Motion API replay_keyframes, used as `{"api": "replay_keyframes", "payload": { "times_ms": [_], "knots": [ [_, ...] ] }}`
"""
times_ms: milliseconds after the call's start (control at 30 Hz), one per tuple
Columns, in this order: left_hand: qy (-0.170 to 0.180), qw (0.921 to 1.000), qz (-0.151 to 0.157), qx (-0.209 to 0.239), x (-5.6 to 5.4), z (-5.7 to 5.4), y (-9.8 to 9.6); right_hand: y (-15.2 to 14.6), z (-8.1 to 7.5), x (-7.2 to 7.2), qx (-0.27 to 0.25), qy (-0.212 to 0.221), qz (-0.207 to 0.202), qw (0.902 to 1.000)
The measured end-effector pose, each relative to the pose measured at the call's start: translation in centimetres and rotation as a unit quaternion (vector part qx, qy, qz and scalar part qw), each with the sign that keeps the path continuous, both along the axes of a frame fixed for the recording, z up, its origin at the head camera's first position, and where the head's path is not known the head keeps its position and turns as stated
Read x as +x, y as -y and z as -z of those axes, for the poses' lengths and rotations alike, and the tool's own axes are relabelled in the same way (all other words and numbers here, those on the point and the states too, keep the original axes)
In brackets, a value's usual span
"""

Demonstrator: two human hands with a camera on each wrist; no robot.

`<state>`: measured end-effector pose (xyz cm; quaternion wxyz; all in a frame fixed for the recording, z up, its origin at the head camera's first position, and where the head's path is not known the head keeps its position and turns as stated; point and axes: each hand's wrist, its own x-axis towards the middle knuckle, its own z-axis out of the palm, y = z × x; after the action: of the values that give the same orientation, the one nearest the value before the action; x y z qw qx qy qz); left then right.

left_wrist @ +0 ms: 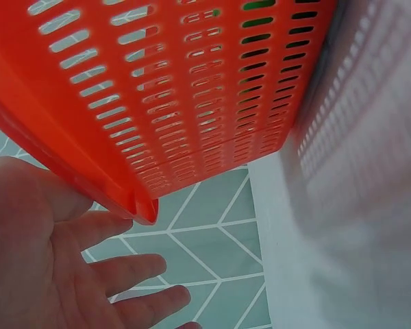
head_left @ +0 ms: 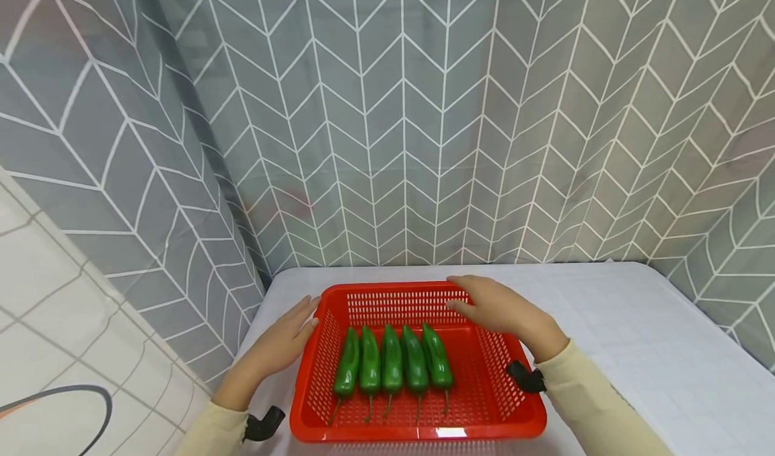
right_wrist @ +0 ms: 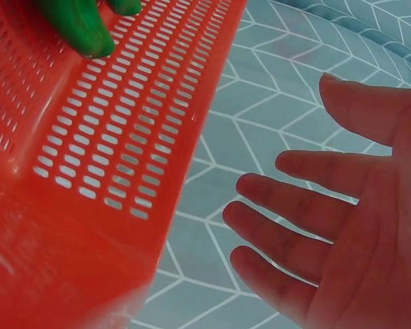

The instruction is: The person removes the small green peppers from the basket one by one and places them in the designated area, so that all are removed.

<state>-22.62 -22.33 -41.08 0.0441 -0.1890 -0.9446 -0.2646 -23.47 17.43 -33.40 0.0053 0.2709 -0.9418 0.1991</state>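
Several long green chili peppers (head_left: 391,362) lie side by side in a red plastic basket (head_left: 478,431), stems toward the near side. Outside the basket's left rim is my left hand (head_left: 281,342), fingers extended. The left wrist view has its thumb and fingers right at the rim (left_wrist: 133,205); whether they press on it cannot be told. My right hand (head_left: 496,307) hovers by the far right corner, holding nothing. In the right wrist view its fingers (right_wrist: 294,205) are spread and apart from the basket, with pepper tips (right_wrist: 82,31) visible inside.
The basket stands on a white-covered table (head_left: 611,348), near its front edge. Behind hangs a grey curtain (head_left: 399,120) with white chevron lines. At the left is a white surface (head_left: 48,294) with grid lines. Black wrist cameras (head_left: 525,377) sit on both wrists.
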Motion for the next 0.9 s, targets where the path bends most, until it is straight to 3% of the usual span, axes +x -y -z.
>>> {"api": "replay_keyframes", "payload": {
  "times_ms": [233,467,600,900],
  "knots": [
    [0.004,0.9999,0.011,0.005,0.2,0.0,0.1,0.8,0.8,-0.1,-0.015,0.023,-0.005,0.9996],
    [0.004,0.9986,0.030,0.044,-0.1,0.4,-0.1,1.3,1.2,-0.3,-0.017,0.034,-0.016,0.9991],
    [0.004,0.9974,0.025,0.068,-0.3,0.7,-0.2,1.6,1.3,-0.6,-0.006,0.042,-0.015,0.9990],
    [0.038,0.9925,0.021,0.114,-0.6,1.5,-0.5,1.8,1.9,-1.2,-0.009,0.072,-0.010,0.9973]
  ]
}}
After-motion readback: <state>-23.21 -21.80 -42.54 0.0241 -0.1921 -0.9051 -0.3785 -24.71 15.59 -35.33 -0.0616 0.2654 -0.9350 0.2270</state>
